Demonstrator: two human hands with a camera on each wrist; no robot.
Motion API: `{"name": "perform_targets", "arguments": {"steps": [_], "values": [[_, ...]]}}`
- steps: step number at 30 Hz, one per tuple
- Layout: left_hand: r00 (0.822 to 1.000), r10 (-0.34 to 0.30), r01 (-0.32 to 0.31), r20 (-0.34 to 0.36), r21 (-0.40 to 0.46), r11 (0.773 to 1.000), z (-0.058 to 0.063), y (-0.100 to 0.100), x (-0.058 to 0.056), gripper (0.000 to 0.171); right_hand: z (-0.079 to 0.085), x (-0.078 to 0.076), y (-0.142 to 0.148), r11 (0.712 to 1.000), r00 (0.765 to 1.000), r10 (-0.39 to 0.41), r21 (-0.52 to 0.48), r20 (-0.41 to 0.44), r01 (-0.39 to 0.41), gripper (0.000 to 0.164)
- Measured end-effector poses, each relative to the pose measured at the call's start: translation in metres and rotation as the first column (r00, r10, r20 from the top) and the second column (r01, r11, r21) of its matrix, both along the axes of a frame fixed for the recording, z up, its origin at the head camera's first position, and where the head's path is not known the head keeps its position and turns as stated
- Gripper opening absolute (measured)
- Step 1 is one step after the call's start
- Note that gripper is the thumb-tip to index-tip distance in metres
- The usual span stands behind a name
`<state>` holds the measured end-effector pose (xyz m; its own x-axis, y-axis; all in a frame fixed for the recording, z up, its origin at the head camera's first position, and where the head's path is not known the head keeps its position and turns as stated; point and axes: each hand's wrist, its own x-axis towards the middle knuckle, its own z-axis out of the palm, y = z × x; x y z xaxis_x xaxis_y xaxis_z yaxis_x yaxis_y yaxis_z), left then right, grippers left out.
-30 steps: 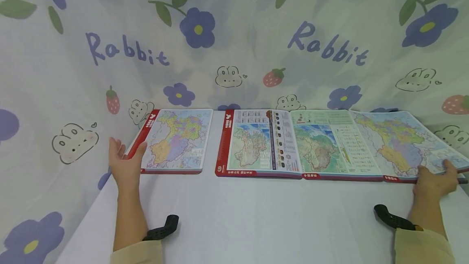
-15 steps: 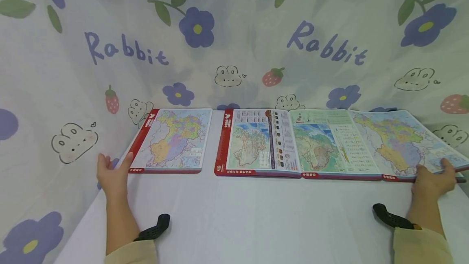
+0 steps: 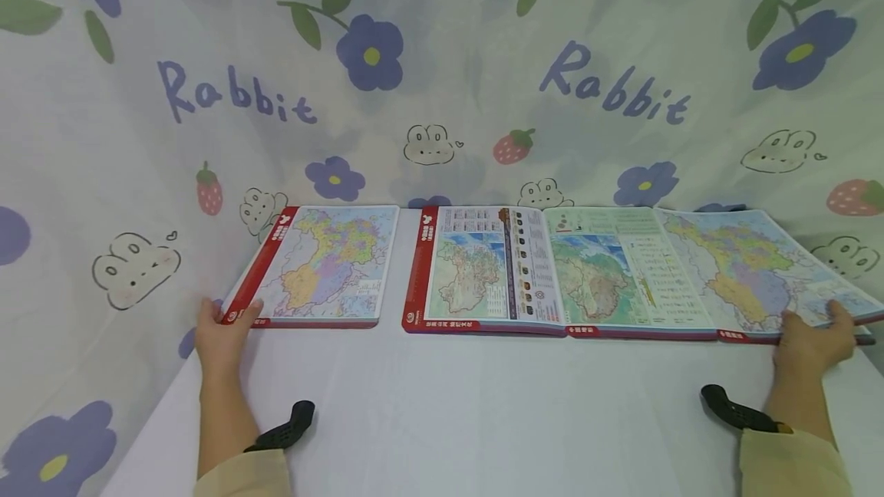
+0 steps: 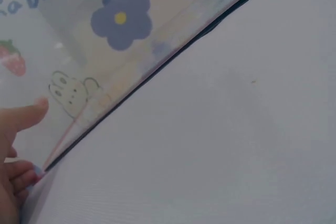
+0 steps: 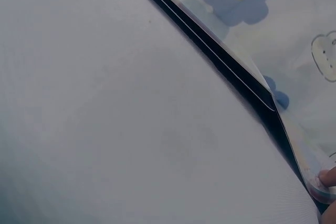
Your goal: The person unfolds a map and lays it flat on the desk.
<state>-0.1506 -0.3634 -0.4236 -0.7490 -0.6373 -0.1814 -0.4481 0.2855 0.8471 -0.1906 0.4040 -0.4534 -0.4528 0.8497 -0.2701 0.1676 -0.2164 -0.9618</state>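
Observation:
At the left lies a glossy map [image 3: 331,267] with a red strip down its left side. My left hand [image 3: 222,336] is at its near-left corner, fingers touching the edge; in the left wrist view the thumb [image 4: 31,115] stands apart from the surface. At the far right, my right hand [image 3: 811,347] pinches the near edge of another colored map [image 3: 739,267], whose right corner is slightly raised. In the right wrist view a fingertip [image 5: 328,177] presses on that map's rounded corner. The fingers beneath it are hidden.
Between these lie a red-edged map [image 3: 476,274] and a green map [image 3: 601,274], side by side along the back of a white table [image 3: 511,413]. A gap separates the left map from the others. Behind hangs a floral cloth [image 3: 442,60].
My left hand has moved left, then forward, from above the left map's red strip to its near-left corner. My right hand stays at the right map's edge.

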Motion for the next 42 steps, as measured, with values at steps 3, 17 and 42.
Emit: {"name": "perform_targets", "arguments": {"steps": [3, 17, 42], "values": [[0.997, -0.041, 0.047, 0.063, -0.112, 0.993, -0.007, -0.003, -0.003, 0.096, 0.001, 0.0, -0.002, 1.0, 1.0, 0.013, 0.012, 0.026, -0.013, 0.072], [0.979, -0.126, 0.174, 0.159, -0.339, 0.924, -0.015, -0.006, -0.009, 0.104, 0.009, 0.005, -0.008, 0.992, 0.991, -0.044, 0.122, 0.128, 0.028, 0.07], [0.998, -0.063, 0.063, -0.002, -0.012, 0.998, -0.014, -0.017, -0.006, 0.083, 0.007, 0.0, -0.024, 0.99, 1.0, 0.019, 0.139, -0.008, -0.018, 0.057]]}}
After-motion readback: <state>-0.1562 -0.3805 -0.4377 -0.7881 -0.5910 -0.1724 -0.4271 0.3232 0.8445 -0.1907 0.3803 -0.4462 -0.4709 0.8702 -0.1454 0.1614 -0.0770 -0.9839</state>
